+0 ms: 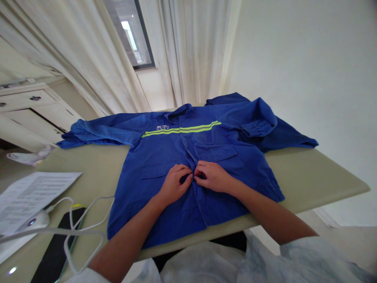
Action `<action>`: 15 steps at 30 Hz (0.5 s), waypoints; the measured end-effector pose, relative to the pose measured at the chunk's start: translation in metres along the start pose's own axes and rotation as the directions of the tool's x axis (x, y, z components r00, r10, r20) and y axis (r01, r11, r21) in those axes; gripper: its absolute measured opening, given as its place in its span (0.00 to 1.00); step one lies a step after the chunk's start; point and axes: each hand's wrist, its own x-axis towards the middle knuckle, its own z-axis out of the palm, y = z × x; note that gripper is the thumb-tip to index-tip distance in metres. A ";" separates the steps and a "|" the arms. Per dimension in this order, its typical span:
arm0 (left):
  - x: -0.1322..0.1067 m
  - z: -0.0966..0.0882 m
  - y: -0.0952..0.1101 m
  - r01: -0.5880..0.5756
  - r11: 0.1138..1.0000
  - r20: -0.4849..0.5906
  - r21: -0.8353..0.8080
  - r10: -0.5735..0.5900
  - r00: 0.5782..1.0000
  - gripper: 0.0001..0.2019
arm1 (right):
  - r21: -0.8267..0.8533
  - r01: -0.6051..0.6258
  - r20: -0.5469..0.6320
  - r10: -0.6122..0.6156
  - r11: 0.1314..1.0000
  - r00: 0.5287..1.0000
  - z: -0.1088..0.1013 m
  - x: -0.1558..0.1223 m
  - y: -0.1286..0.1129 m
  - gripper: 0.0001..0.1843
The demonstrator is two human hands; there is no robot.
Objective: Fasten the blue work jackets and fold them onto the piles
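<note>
A blue work jacket (165, 153) lies spread front side up on the table, its collar pointing away from me. A yellow-green and grey reflective stripe (194, 128) crosses its chest, with a white print above the stripe on the left. At the middle of the front opening, my left hand (175, 182) pinches the placket edge between thumb and fingers. My right hand (213, 177) faces it from the other side, its fingertips closed on the same placket. Whatever fastener sits between the fingertips is hidden.
Printed papers (32, 196), a black phone (59, 247) and a looping white cable (97, 200) lie on the table (318, 177) at the left. Beyond it are a white cabinet (32, 106) and curtains (200, 51); a wall (309, 78) stands at the right.
</note>
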 end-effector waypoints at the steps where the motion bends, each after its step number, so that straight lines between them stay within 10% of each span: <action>1: 0.000 0.000 0.000 -0.011 1.000 0.001 -0.014 0.011 1.000 0.09 | -0.018 -0.003 0.008 0.003 1.000 1.000 0.000 0.000 0.000 0.02; 15: -0.004 0.002 -0.008 -0.067 0.996 0.031 -0.063 0.069 0.997 0.15 | -0.176 0.026 0.076 -0.013 0.984 0.997 -0.002 0.000 -0.003 0.10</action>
